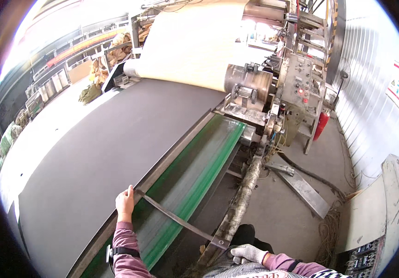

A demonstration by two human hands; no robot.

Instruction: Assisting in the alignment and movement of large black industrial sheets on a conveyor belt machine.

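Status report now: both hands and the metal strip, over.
Left hand bare, gripping the strip's upper end. Right hand gloved, near its lower end. Metal strip spans the green belt. Nothing blocking.

A wide dark grey sheet (pixel 111 143) runs up toward a large roll of cream paper (pixel 190 41) on a steel roller (pixel 248 83). Beside the roller stands a grey control box with red buttons (pixel 296 81), and a red cylinder (pixel 321 126) leans near its frame. A corrugated metal wall (pixel 370 92) closes the right side, above the concrete floor (pixel 292 208)
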